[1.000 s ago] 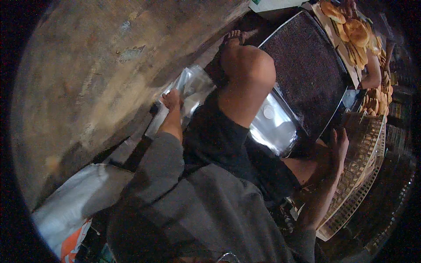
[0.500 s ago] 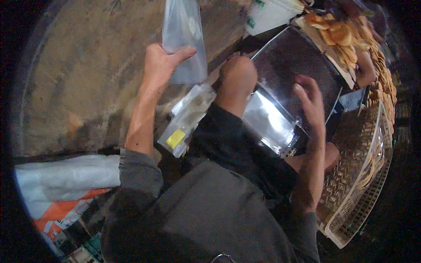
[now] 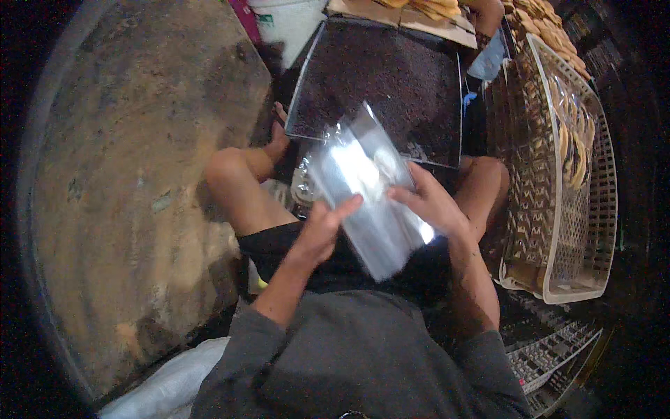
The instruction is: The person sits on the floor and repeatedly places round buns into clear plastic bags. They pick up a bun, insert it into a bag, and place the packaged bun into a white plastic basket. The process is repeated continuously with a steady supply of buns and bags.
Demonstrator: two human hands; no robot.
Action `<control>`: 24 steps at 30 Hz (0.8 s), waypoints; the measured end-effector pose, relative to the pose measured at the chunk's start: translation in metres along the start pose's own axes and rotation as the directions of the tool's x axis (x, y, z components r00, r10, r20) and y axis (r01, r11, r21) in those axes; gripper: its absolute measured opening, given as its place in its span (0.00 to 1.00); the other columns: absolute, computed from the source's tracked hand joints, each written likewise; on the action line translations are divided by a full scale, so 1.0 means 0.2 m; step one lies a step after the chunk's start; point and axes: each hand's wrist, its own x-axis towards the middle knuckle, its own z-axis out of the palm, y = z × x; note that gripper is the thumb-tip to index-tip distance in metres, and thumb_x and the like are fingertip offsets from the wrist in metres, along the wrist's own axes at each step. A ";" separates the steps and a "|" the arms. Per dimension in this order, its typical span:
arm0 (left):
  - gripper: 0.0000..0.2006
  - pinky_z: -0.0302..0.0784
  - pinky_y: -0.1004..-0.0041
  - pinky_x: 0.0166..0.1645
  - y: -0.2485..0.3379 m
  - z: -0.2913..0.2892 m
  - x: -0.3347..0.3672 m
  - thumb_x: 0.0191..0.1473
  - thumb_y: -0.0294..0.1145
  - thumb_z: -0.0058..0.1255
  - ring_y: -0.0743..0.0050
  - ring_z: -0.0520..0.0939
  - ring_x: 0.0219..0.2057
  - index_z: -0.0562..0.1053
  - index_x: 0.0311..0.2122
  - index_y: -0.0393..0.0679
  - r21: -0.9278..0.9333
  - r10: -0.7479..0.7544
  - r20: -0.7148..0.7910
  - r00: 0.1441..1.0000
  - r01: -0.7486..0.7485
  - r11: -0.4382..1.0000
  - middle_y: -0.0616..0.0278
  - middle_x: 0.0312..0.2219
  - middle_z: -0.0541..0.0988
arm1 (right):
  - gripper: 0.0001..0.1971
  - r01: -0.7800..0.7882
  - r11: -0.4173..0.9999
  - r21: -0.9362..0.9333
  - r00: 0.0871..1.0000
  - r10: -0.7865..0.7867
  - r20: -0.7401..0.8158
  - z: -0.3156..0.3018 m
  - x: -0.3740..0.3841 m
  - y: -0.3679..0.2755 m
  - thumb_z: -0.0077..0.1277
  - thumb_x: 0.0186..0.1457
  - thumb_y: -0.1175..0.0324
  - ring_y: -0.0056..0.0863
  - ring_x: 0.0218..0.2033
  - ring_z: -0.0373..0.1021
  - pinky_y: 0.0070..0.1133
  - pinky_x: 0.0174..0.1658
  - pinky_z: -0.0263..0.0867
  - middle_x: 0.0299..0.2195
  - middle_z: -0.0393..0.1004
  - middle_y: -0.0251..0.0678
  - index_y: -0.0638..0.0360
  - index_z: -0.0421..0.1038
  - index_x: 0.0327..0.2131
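A stack of clear plastic bags is held over my lap, tilted and shining with reflected light. My left hand is closed on its left edge, thumb lying across the plastic. From the other side my right hand grips the bags near their upper right, fingers partly hidden behind them. Just beyond the bags lies a wide black tray covered with a dark, grainy layer. Another crinkled piece of clear plastic shows left of the bags, beside my leg.
Brown flat pieces, seemingly bread, lie on cardboard behind the tray, near another person's arm. A pale plastic crate holding bagged pieces stands at right. A white bucket is at the back; a worn brown board spans the left.
My left hand has brought the plastic bags from the upper left to the middle over my lap. My right hand has come in and taken hold of them. The view has turned.
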 end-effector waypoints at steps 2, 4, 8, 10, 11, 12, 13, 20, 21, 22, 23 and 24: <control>0.24 0.67 0.67 0.53 -0.21 0.00 -0.05 0.51 0.28 0.55 0.69 0.73 0.47 0.62 0.53 0.36 -0.087 -0.069 -0.086 0.994 0.062 0.994 0.59 0.46 0.72 | 0.22 -0.111 0.989 -0.099 0.987 0.121 0.105 -0.07 -0.10 -0.02 0.54 0.53 0.60 0.24 0.37 0.65 0.25 0.40 0.63 0.37 0.70 0.38 0.66 0.63 0.45; 0.23 0.67 0.65 0.54 -0.31 0.01 -0.15 0.53 0.29 0.53 0.66 0.72 0.48 0.62 0.53 0.40 -0.261 -0.174 -0.094 0.980 0.145 0.954 0.60 0.46 0.72 | 0.23 -0.120 0.993 0.012 0.974 0.115 0.193 -0.11 -0.14 -0.03 0.54 0.53 0.56 0.22 0.36 0.65 0.22 0.40 0.63 0.35 0.70 0.35 0.65 0.65 0.44; 0.21 0.64 0.62 0.57 -0.39 0.03 -0.15 0.55 0.32 0.51 0.62 0.71 0.50 0.62 0.53 0.44 -0.484 -0.239 -0.154 0.959 0.138 0.864 0.60 0.47 0.71 | 0.24 -0.358 0.929 0.088 0.893 0.313 0.324 -0.21 -0.01 -0.12 0.55 0.52 0.55 0.27 0.39 0.67 0.23 0.42 0.63 0.36 0.71 0.38 0.66 0.65 0.42; 0.21 0.63 0.61 0.57 -0.41 0.06 -0.04 0.55 0.33 0.50 0.62 0.71 0.50 0.62 0.53 0.43 -0.558 -0.291 -0.197 0.936 0.137 0.819 0.59 0.48 0.71 | 0.24 -0.234 0.921 -0.312 0.963 0.263 0.056 -0.21 0.12 -0.01 0.55 0.52 0.56 0.33 0.41 0.68 0.26 0.43 0.64 0.38 0.71 0.43 0.67 0.64 0.43; 0.21 0.63 0.61 0.58 -0.43 0.06 0.02 0.55 0.33 0.50 0.62 0.70 0.50 0.62 0.53 0.43 -0.591 -0.314 -0.220 0.924 0.130 0.796 0.59 0.48 0.70 | 0.24 -0.192 0.843 -0.503 0.981 0.187 -0.061 -0.20 0.17 0.03 0.55 0.52 0.57 0.36 0.42 0.69 0.27 0.44 0.64 0.39 0.71 0.46 0.68 0.64 0.44; 0.19 0.63 0.60 0.58 -0.47 0.06 0.11 0.57 0.32 0.46 0.61 0.70 0.51 0.62 0.52 0.41 -0.602 -0.336 -0.248 0.909 0.127 0.788 0.57 0.49 0.70 | 0.24 -0.121 0.840 -0.530 0.991 0.070 -0.115 -0.22 0.20 0.04 0.54 0.52 0.58 0.39 0.42 0.69 0.28 0.44 0.64 0.40 0.71 0.48 0.68 0.64 0.44; 0.19 0.64 0.60 0.57 -0.53 0.03 0.19 0.57 0.31 0.44 0.61 0.70 0.50 0.61 0.52 0.40 -0.654 -0.351 -0.255 0.901 0.107 0.749 0.57 0.48 0.70 | 0.24 -0.052 0.827 -0.559 0.986 -0.048 -0.162 -0.23 0.23 0.05 0.54 0.52 0.58 0.41 0.42 0.69 0.29 0.44 0.64 0.40 0.71 0.50 0.68 0.64 0.45; 0.17 0.62 0.57 0.58 -0.65 -0.01 0.29 0.56 0.31 0.40 0.58 0.70 0.50 0.63 0.50 0.38 -0.676 -0.372 -0.303 0.878 0.077 0.733 0.54 0.48 0.69 | 0.19 -0.084 0.934 -0.348 0.965 -0.010 -0.261 -0.33 0.14 -0.05 0.51 0.56 0.66 0.23 0.39 0.69 0.23 0.43 0.64 0.36 0.73 0.40 0.64 0.63 0.48; 0.18 0.62 0.57 0.58 -0.68 -0.06 0.32 0.57 0.34 0.42 0.58 0.69 0.51 0.62 0.51 0.39 -0.654 -0.380 -0.321 0.868 0.088 0.751 0.54 0.49 0.68 | 0.19 -0.094 0.937 -0.337 0.962 -0.002 -0.274 -0.33 0.12 -0.04 0.51 0.56 0.66 0.23 0.39 0.69 0.23 0.43 0.64 0.36 0.73 0.40 0.64 0.63 0.48; 0.19 0.62 0.57 0.58 -0.60 0.02 0.25 0.57 0.36 0.43 0.57 0.68 0.51 0.62 0.51 0.40 -0.636 -0.421 -0.309 0.853 0.144 0.758 0.54 0.50 0.67 | 0.20 -0.113 0.948 -0.298 0.947 0.012 -0.320 -0.33 0.10 -0.03 0.54 0.53 0.62 0.33 0.39 0.71 0.25 0.44 0.65 0.37 0.73 0.45 0.65 0.65 0.45; 0.20 0.62 0.57 0.58 -0.51 0.10 0.17 0.57 0.37 0.43 0.56 0.68 0.52 0.61 0.52 0.41 -0.616 -0.457 -0.301 0.837 0.195 0.763 0.54 0.51 0.66 | 0.20 -0.107 0.935 -0.337 0.955 0.002 -0.298 -0.33 0.10 -0.02 0.53 0.54 0.63 0.31 0.40 0.70 0.24 0.44 0.65 0.38 0.72 0.44 0.65 0.65 0.46; 0.20 0.61 0.57 0.58 -0.52 0.10 0.13 0.56 0.39 0.44 0.56 0.67 0.52 0.61 0.52 0.42 -0.598 -0.459 -0.287 0.841 0.217 0.772 0.54 0.51 0.65 | 0.19 -0.098 0.923 -0.372 0.961 -0.010 -0.277 -0.32 0.11 0.00 0.53 0.54 0.64 0.29 0.42 0.69 0.24 0.44 0.65 0.40 0.72 0.43 0.65 0.64 0.47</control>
